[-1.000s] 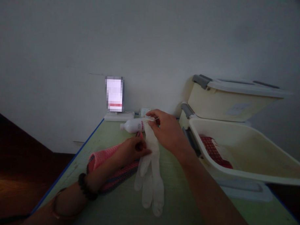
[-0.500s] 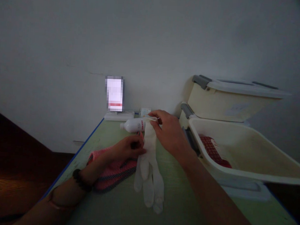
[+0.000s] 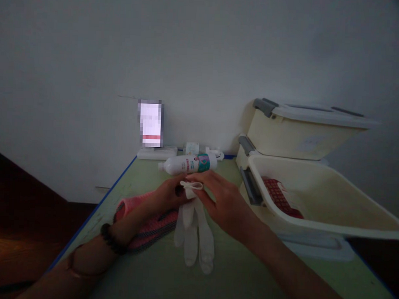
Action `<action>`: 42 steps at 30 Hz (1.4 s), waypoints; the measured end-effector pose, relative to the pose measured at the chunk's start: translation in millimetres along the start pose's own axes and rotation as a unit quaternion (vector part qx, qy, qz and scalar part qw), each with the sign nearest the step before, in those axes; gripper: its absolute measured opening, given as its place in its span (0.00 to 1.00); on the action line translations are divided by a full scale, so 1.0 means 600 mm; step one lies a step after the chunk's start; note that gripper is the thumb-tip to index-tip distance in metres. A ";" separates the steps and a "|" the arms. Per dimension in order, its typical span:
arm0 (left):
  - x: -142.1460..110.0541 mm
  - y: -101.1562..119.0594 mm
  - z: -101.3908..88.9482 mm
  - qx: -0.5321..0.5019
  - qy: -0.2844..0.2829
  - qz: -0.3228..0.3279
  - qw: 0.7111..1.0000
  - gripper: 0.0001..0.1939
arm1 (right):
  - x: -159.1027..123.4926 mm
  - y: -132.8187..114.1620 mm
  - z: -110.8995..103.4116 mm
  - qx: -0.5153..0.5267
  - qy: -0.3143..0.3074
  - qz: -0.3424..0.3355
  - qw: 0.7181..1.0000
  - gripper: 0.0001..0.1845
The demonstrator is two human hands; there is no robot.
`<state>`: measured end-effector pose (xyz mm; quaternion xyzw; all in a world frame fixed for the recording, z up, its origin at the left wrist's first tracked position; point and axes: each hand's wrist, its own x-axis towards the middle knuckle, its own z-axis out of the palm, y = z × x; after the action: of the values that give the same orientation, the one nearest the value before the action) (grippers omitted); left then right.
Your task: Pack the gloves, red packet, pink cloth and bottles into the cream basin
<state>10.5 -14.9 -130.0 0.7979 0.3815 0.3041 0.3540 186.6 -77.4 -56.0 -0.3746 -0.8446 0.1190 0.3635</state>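
Green counter [image 3: 234, 273] is standing against a plain greyish wall [image 3: 202, 71]; dark floor [image 3: 16, 230] is showing lower left. Left hand [image 3: 170, 194] and right hand [image 3: 225, 200] are both pinching the bunched cuff of the white glove [image 3: 191, 243], mid-counter, glove fingers pointing toward the wearer. White bottle [image 3: 186, 165] is lying sideways just behind; pink fabric [image 3: 151, 230] is lying under the left forearm. Open cream bin [image 3: 335, 191] is sitting right.

Dim room, perhaps a home, plain wall [image 3: 196, 58], green table [image 3: 234, 273], storage bins [image 3: 281, 137], wood-look floor [image 3: 12, 252]
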 end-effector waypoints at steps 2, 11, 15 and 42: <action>-0.001 0.001 -0.002 0.005 -0.004 -0.005 1.000 0.08 | -0.021 -0.003 0.001 0.009 -0.008 -0.019 1.000 0.13; 0.000 -0.003 -0.011 0.039 -0.025 -0.008 0.999 0.10 | -0.124 0.008 0.048 -0.010 -0.071 -0.096 0.993 0.10; -0.001 0.000 -0.021 0.053 -0.064 0.022 0.996 0.10 | -0.134 0.016 0.059 -0.012 -0.074 -0.114 0.991 0.10; -0.009 0.017 -0.044 0.090 -0.198 0.143 0.965 0.20 | -0.151 0.030 0.048 -0.045 -0.066 -0.145 0.986 0.08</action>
<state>-8.1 -15.0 -108.4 0.9171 0.2112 0.1516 0.3022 217.3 -128.3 -132.6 -0.2557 -0.9167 0.0514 0.3028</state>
